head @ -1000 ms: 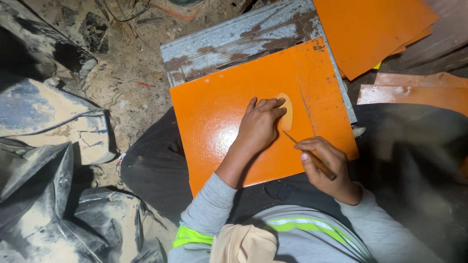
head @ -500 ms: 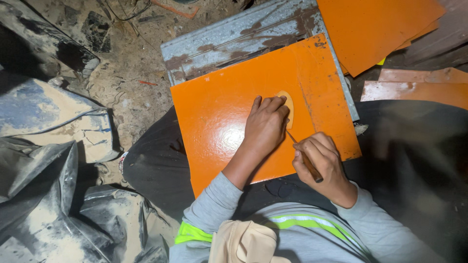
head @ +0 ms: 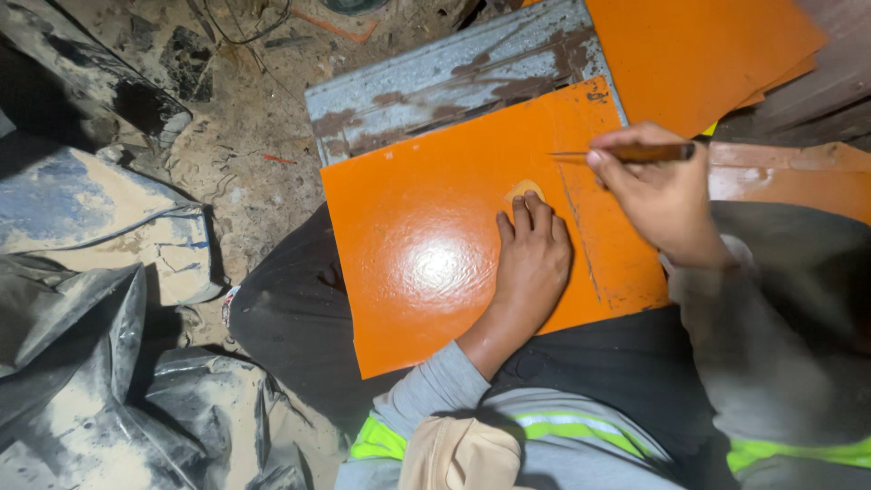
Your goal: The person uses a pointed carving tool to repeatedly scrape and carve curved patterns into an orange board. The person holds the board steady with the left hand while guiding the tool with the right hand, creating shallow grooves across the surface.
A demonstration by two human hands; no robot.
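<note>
The orange panel (head: pixel 426 263) is pinned flat by the open left hand (head: pixel 533 259), seemingly steadying it, while a thin tool (head: pixel 635 152) is gripped in the closed right hand (head: pixel 658 195).

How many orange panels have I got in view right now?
3 at least: one orange panel on the lap under the left hand, a second at top right, a third at the right edge. More may be stacked beneath.

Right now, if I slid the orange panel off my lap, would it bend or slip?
The orange panel probably stays stiff: it lies flat, overhanging the lap without sagging. Its glossy surface may be slippery. The left hand pressing on it likely keeps it from sliding.
</note>
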